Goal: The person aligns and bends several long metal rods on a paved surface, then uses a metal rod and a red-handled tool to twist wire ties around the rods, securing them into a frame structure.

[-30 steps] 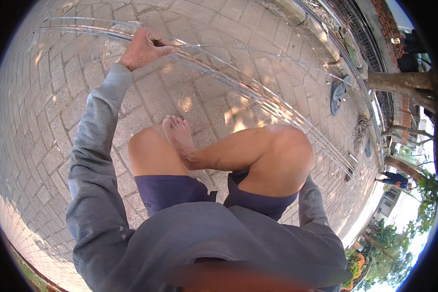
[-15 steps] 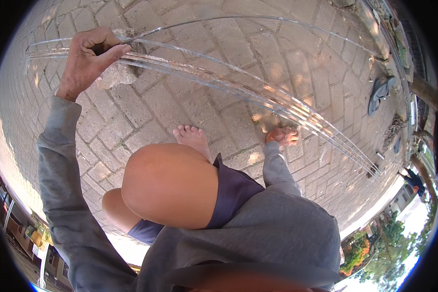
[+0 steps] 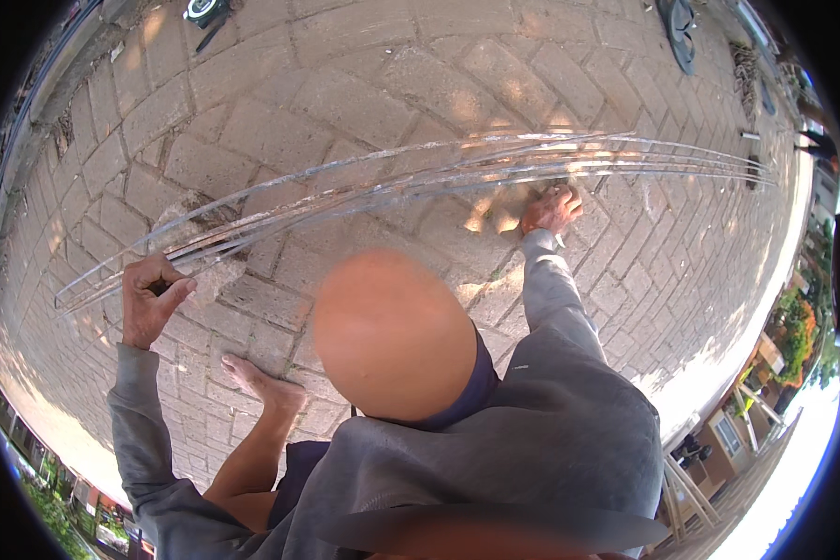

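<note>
Several long, thin metal rods [image 3: 345,189], grey and rust-stained, stretch from left to right over the paving in a loose bundle. At their left end my left hand [image 3: 154,297] is closed, thumb and fingers curled together at a rod; the palm side is partly hidden. A pale rough stone [image 3: 217,282] sits under the rods just right of that hand. My right hand [image 3: 553,209] is low over the paving, right of centre, just on the near side of the bundle. Its fingers are curled in, and whatever they hold is hidden.
Grey paving blocks [image 3: 420,84] cover the ground. A dark flip-flop [image 3: 679,35] lies at the far right, and a round black-and-white object [image 3: 203,11] at the far left. Near the rods' right end is a dark block [image 3: 752,173]. My bent knee [image 3: 392,336] is between my arms.
The view has turned, so the rods now run more level. The rod that arched away from the bundle now lies along it. My left hand appears lower, still at the rods' left end.
</note>
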Demonstrator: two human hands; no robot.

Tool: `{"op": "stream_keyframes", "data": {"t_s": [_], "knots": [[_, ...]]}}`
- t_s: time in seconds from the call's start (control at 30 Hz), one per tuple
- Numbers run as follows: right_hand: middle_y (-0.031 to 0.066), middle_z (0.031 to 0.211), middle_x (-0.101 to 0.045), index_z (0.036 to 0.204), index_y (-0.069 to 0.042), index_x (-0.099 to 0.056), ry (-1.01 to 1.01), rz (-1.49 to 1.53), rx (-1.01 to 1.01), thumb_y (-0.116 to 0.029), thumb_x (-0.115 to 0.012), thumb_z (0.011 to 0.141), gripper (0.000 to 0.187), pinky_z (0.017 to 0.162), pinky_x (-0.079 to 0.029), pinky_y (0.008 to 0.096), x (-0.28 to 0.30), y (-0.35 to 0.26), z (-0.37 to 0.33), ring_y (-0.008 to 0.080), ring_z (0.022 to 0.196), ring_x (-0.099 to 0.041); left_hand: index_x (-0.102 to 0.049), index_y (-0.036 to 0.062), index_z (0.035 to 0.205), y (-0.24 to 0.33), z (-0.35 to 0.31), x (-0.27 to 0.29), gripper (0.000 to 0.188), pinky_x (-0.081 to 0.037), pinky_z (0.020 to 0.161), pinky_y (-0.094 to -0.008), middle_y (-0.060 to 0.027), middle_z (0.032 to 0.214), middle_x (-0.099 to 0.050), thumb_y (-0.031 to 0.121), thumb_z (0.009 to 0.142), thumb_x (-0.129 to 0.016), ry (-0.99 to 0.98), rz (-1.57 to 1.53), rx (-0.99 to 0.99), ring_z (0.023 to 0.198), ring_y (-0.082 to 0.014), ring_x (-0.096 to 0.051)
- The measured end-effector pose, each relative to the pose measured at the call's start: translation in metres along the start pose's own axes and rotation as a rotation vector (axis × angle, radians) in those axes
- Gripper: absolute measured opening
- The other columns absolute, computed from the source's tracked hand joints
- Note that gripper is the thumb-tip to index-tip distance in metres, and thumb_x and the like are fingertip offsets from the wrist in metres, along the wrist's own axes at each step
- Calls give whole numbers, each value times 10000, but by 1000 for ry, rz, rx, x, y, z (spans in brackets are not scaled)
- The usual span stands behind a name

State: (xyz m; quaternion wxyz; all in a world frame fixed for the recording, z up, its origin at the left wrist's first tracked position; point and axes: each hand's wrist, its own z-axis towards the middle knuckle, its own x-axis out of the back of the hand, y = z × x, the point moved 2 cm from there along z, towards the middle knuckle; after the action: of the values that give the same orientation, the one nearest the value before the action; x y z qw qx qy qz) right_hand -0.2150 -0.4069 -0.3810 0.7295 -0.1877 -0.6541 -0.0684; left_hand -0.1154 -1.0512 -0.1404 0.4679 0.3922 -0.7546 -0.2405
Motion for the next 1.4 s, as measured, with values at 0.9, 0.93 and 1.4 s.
{"op": "stream_keyframes", "data": {"t_s": [0.9,0.93,1.4], "knots": [[127,946,-712,1055,32,-660,-274,1515,-488,-86,-639,995,134,759,-615,342,4,-94,-111,231,893,-712,-434,99,558,-230,-71,36,495,-245,504,-309,56,549,-377,185,708,-898,129,61,-96,538,-74,-325],[140,934,-723,1041,31,-675,-273,1376,-498,-97,-658,980,144,766,-614,366,-3,-93,-112,256,902,-719,-435,97,555,-228,-73,35,493,-245,505,-308,57,549,-377,180,711,-895,122,32,-109,538,-73,-326],[214,1234,-676,1024,-38,-763,-28,412,305,-302,-739,892,296,892,-557,493,-28,-203,-126,417,982,-699,-433,85,554,-191,-73,62,508,-246,512,-296,53,550,-385,179,722,-903,209,160,-55,543,-67,-318]]}}
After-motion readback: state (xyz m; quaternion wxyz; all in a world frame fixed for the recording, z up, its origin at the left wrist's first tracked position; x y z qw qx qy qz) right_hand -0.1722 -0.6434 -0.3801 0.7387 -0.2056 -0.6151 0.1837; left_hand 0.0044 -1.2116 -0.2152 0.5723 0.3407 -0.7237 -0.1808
